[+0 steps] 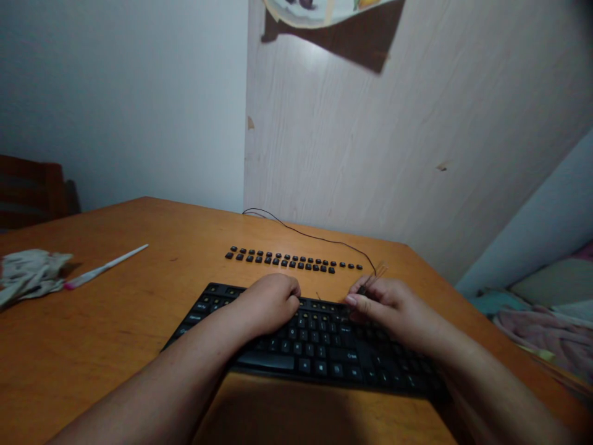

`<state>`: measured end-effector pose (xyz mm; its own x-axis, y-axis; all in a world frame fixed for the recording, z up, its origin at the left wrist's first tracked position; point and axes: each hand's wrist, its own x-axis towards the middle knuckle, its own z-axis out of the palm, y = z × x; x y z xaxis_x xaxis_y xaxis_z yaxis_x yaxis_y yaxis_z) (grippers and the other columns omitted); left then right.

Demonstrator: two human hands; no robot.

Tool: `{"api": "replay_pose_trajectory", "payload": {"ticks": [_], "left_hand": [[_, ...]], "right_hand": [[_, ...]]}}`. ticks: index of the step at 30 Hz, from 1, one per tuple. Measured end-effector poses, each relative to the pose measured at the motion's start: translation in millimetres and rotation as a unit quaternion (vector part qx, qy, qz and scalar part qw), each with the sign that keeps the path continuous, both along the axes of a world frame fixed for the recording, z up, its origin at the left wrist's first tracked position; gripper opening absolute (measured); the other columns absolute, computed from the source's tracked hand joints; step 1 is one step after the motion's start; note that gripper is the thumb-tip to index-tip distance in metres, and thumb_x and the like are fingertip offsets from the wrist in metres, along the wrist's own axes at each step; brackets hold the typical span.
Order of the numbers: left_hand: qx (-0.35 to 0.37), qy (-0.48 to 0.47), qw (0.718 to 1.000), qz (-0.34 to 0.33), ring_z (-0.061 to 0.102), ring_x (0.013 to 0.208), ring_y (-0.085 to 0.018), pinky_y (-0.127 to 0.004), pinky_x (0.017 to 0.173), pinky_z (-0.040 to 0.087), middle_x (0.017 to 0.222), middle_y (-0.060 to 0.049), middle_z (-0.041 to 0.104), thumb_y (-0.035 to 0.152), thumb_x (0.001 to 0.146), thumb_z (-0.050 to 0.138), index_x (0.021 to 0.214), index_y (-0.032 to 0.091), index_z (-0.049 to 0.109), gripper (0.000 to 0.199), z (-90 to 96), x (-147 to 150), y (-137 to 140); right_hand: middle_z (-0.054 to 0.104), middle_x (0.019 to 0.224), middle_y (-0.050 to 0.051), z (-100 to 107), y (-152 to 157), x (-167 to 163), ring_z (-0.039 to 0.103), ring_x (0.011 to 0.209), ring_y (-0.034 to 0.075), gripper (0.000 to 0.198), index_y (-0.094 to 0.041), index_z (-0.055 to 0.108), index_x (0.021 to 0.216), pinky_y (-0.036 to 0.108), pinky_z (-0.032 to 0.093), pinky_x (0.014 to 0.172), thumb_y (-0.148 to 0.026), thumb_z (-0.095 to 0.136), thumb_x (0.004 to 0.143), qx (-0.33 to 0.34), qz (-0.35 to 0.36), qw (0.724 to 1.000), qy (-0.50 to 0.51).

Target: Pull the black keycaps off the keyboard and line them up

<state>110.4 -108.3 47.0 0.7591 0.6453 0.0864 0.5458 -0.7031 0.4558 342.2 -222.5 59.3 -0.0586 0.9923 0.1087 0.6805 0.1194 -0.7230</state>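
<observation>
Head camera, and both bare hands were right in the action! Across the near part of the table [152, 228] lay the black keyboard [306, 349], slanted, its right end closest to the table's right edge. Small pale spots showed along its upper rows, with capped keys lined up below them.

Over on the right, the right hand [393, 309] had a narrow grip, thumb and fingers pinched on a thin wire tool [382, 269] above the keyboard's far side, a small dark piece [362, 290] at the fingertips, too blurred to name! Left hand [273, 304], meanwhile, was down on the keyboard's upper rows, fingers curled in tight; whether that grip held anything, you could not tell.

Beyond them, what a line-up: loose keycaps [283, 263] in two neat rows between the keyboard and the table's far edge, the farther row running longer to the right. A dark cable [306, 234] swept from that far edge, dipping behind the right hand.

Out towards the left edge, a crumpled cloth [32, 275] lay beside a slim white stick [109, 267], pink at its near end, its tip angled towards the far edge.
</observation>
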Motion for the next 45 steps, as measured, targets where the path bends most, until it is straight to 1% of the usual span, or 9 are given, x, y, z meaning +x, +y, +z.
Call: {"api": "replay_pose_trajectory", "payload": {"ticks": [4, 9, 12, 16, 20, 27, 35, 38, 45], "left_hand": [[0.003, -0.004, 1.000, 0.002, 0.061, 0.079, -0.020, -0.028, 0.068, 0.042, 0.089, -0.007, 0.071, 0.020, 0.077, 0.045, 0.086, 0.019, 0.070, 0.026, -4.0, 0, 1], [0.008, -0.011, 1.000, 0.000, 0.061, 0.078, -0.020, -0.028, 0.067, 0.042, 0.088, -0.006, 0.071, 0.020, 0.077, 0.045, 0.086, 0.019, 0.069, 0.025, -5.4, 0, 2], [0.011, -0.015, 1.000, -0.001, 0.061, 0.078, -0.019, -0.027, 0.067, 0.042, 0.087, -0.006, 0.071, 0.020, 0.077, 0.045, 0.085, 0.019, 0.069, 0.025, -6.0, 0, 2], [0.014, -0.017, 1.000, -0.002, 0.061, 0.078, -0.019, -0.027, 0.066, 0.042, 0.087, -0.006, 0.071, 0.020, 0.077, 0.046, 0.085, 0.019, 0.069, 0.024, -6.8, -1, 3], [0.013, -0.013, 1.000, -0.001, 0.061, 0.078, -0.020, -0.027, 0.066, 0.043, 0.086, -0.006, 0.071, 0.020, 0.077, 0.046, 0.084, 0.019, 0.069, 0.024, -5.2, -1, 2], [0.007, -0.006, 1.000, 0.001, 0.061, 0.078, -0.020, -0.027, 0.066, 0.043, 0.087, -0.007, 0.071, 0.020, 0.076, 0.046, 0.085, 0.019, 0.069, 0.024, -1.8, 0, 0], [0.009, 0.002, 1.000, 0.003, 0.061, 0.077, -0.019, -0.027, 0.065, 0.043, 0.086, -0.007, 0.071, 0.020, 0.077, 0.046, 0.085, 0.019, 0.069, 0.025, -1.4, -1, 0], [0.008, 0.001, 1.000, -0.001, 0.061, 0.077, -0.019, -0.027, 0.066, 0.043, 0.086, -0.007, 0.071, 0.021, 0.077, 0.046, 0.085, 0.019, 0.069, 0.024, -1.1, -1, 0], [0.011, -0.004, 1.000, -0.002, 0.061, 0.079, -0.021, -0.029, 0.068, 0.043, 0.088, -0.007, 0.071, 0.021, 0.079, 0.047, 0.086, 0.019, 0.069, 0.024, -4.1, 0, 1]], "right_hand": [[0.064, 0.077, 0.003, 3, 1, 2, 0.062, 0.069, 0.016, 0.031, -0.017, 0.061, 0.091, 0.028, 0.047, 0.063, -0.047, 0.054, 0.091, -0.006, -0.016, 0.999, 0.038], [0.064, 0.084, 0.004, 3, 3, 1, 0.061, 0.074, 0.015, 0.033, -0.017, 0.059, 0.097, 0.028, 0.048, 0.067, -0.049, 0.055, 0.089, -0.034, -0.005, 0.995, 0.098], [0.063, 0.081, 0.003, 5, 2, -3, 0.060, 0.074, 0.015, 0.035, -0.017, 0.058, 0.101, 0.028, 0.048, 0.068, -0.049, 0.056, 0.088, -0.044, -0.021, 0.991, 0.123], [0.060, 0.081, 0.001, 8, 0, -4, 0.057, 0.069, 0.013, 0.032, -0.018, 0.057, 0.100, 0.027, 0.047, 0.064, -0.047, 0.059, 0.087, -0.031, -0.027, 0.993, 0.109], [0.059, 0.081, 0.001, 7, -1, 2, 0.055, 0.066, 0.012, 0.030, -0.018, 0.059, 0.098, 0.026, 0.045, 0.060, -0.047, 0.058, 0.088, -0.045, -0.018, 0.995, 0.092], [0.066, 0.089, 0.005, 8, -1, 13, 0.060, 0.077, 0.016, 0.027, -0.019, 0.065, 0.095, 0.028, 0.048, 0.067, -0.044, 0.059, 0.088, -0.053, 0.031, 0.996, 0.066], [0.066, 0.079, 0.003, 4, -1, 10, 0.060, 0.071, 0.015, 0.031, -0.017, 0.064, 0.096, 0.029, 0.048, 0.066, -0.046, 0.063, 0.085, -0.099, 0.029, 0.981, 0.163], [0.066, 0.080, 0.004, 5, -1, 9, 0.062, 0.074, 0.015, 0.032, -0.017, 0.062, 0.096, 0.030, 0.050, 0.070, -0.047, 0.065, 0.084, -0.090, 0.020, 0.976, 0.196], [0.065, 0.085, 0.004, 9, -2, 4, 0.061, 0.074, 0.013, 0.031, -0.016, 0.059, 0.096, 0.028, 0.049, 0.070, -0.045, 0.063, 0.086, -0.075, 0.013, 0.975, 0.207]]}}
